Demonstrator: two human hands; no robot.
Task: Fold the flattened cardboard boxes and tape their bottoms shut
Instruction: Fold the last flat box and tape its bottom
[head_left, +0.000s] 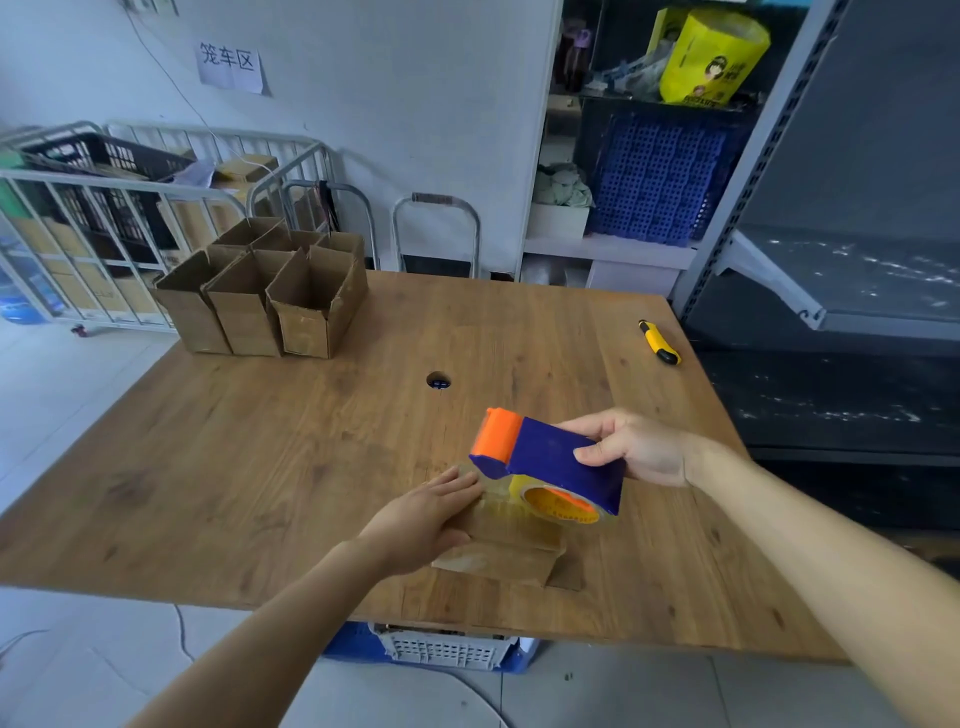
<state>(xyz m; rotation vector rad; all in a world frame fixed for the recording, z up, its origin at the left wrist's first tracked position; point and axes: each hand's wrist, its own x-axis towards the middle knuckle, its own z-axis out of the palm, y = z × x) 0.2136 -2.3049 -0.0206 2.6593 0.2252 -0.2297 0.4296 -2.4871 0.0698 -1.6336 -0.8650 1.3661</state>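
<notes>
We are taping a bottom: our left hand (421, 525) presses straight fingers on the cardboard box (511, 553) near the table (249, 467) front, our right hand (641, 447) grips the tape dispenser (550, 460) just above it, and next we probably need a firm pull and tear.

Small brown cardboard box (511, 551) lies near centre, glossy clear tape across its upper face. Blue-and-orange tape dispenser (550, 457) sits tilted over its far end. Erected open-topped boxes (270, 301) stand clustered far left.
</notes>
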